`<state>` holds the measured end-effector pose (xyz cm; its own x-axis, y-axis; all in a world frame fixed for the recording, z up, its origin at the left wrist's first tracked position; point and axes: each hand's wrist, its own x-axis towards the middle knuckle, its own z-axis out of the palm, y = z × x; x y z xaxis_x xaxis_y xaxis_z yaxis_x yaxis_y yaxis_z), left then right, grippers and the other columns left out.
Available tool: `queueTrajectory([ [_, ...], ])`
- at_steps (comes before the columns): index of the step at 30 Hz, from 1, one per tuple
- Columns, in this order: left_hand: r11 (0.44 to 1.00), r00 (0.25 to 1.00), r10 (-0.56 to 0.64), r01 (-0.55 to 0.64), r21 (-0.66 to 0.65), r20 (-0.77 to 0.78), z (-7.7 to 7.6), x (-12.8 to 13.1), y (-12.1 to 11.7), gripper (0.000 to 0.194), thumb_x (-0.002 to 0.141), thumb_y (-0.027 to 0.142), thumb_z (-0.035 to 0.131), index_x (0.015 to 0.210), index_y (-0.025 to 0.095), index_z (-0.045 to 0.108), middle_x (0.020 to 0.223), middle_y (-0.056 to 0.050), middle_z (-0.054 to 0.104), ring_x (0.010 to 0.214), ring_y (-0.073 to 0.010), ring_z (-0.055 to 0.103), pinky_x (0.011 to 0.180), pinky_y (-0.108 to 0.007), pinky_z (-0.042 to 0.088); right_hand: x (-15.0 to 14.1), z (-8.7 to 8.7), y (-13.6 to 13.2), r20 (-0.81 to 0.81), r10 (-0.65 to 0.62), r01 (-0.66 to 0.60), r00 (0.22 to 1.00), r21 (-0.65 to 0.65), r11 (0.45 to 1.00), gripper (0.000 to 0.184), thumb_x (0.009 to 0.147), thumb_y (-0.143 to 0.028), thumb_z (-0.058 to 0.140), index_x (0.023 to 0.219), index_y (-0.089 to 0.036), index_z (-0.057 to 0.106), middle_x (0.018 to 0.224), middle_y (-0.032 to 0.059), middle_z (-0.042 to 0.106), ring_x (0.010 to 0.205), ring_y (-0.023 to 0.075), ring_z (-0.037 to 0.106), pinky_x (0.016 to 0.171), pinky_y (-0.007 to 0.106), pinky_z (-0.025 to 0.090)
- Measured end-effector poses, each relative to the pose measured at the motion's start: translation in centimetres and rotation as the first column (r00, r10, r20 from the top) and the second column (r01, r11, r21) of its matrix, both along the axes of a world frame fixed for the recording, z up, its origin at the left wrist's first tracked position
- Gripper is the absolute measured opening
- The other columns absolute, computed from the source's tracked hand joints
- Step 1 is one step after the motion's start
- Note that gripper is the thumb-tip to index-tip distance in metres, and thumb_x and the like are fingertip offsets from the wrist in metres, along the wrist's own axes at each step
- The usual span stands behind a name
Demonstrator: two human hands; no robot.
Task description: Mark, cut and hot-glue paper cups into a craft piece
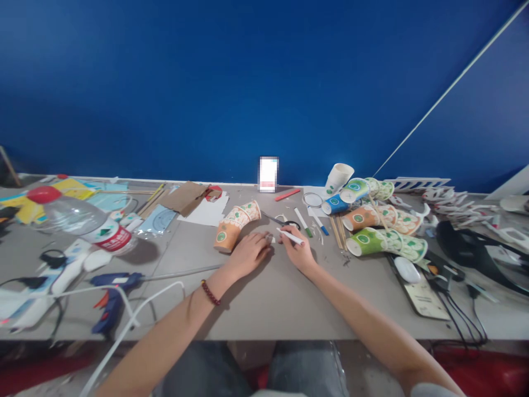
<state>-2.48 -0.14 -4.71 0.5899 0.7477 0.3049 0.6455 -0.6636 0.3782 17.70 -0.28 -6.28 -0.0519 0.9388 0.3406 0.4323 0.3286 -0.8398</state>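
Observation:
My right hand (301,255) is closed around a white marker (291,237) with a red end, its other end pointing left, low over the table. My left hand (249,255) rests on the tabletop with bent fingers, its tips pressing on a small white piece of paper (271,239). Behind the left hand stands a bent stack of joined paper cups (236,225), orange at the bottom and leaf-printed above. Scissors (290,224) lie just beyond my right hand. A green marker (303,223) and a blue marker (317,221) lie to its right.
More joined paper cups (386,244) lie at the right, by wooden sticks (338,231). At left are a glue gun (113,300), a power strip (61,275) with cables, and a plastic bottle (88,220). Cardboard (184,197) lies behind; a blue wall (206,94) closes the back.

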Motion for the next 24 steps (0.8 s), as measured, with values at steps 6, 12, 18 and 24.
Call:
queueTrajectory([
  [6,1.0,0.999,0.017,-0.017,0.006,-0.033,0.84,0.14,-0.29,0.026,0.1,0.032,0.042,0.091,0.019,0.062,0.095,-0.008,0.065,0.096,-0.0235,0.061,0.084,-0.039,0.051,-0.05,-0.05,0.17,0.077,0.017,-0.02,0.997,0.034,0.999,0.022,0.096,-0.037,0.044,0.107,-0.023,0.058,0.099,0.0078,0.071,0.095,0.0221,0.07,0.086,0.035,0.051],
  [12,1.0,1.0,-0.001,0.001,0.0,-0.022,0.98,0.18,-0.4,0.022,0.1,0.031,0.044,0.092,0.019,0.061,0.099,-0.008,0.067,0.099,-0.023,0.061,0.087,-0.038,0.05,-0.27,0.11,0.06,0.122,0.036,-0.042,0.992,0.044,0.998,0.024,0.095,-0.036,0.044,0.108,-0.022,0.06,0.104,0.0088,0.072,0.098,0.0232,0.068,0.09,0.036,0.05],
  [18,0.999,1.0,-0.006,0.007,0.032,-0.018,0.83,0.2,-0.45,0.021,0.099,0.03,0.045,0.094,0.02,0.062,0.1,-0.007,0.068,0.1,-0.023,0.061,0.088,-0.038,0.05,-0.13,-0.08,0.04,0.057,0.025,-0.026,0.998,0.024,0.999,0.023,0.096,-0.037,0.045,0.107,-0.022,0.058,0.095,0.0069,0.071,0.089,0.0208,0.07,0.084,0.033,0.051],
  [24,0.998,1.0,-0.011,0.011,0.067,-0.007,0.49,0.11,-0.33,0.018,0.099,0.028,0.047,0.095,0.019,0.062,0.104,-0.006,0.07,0.099,-0.0227,0.061,0.087,-0.038,0.051,-0.12,-0.3,0.14,0.03,0.016,-0.017,0.999,0.029,0.999,0.023,0.097,-0.038,0.045,0.108,-0.022,0.058,0.085,0.0046,0.07,0.08,0.0205,0.07,0.079,0.033,0.052],
])
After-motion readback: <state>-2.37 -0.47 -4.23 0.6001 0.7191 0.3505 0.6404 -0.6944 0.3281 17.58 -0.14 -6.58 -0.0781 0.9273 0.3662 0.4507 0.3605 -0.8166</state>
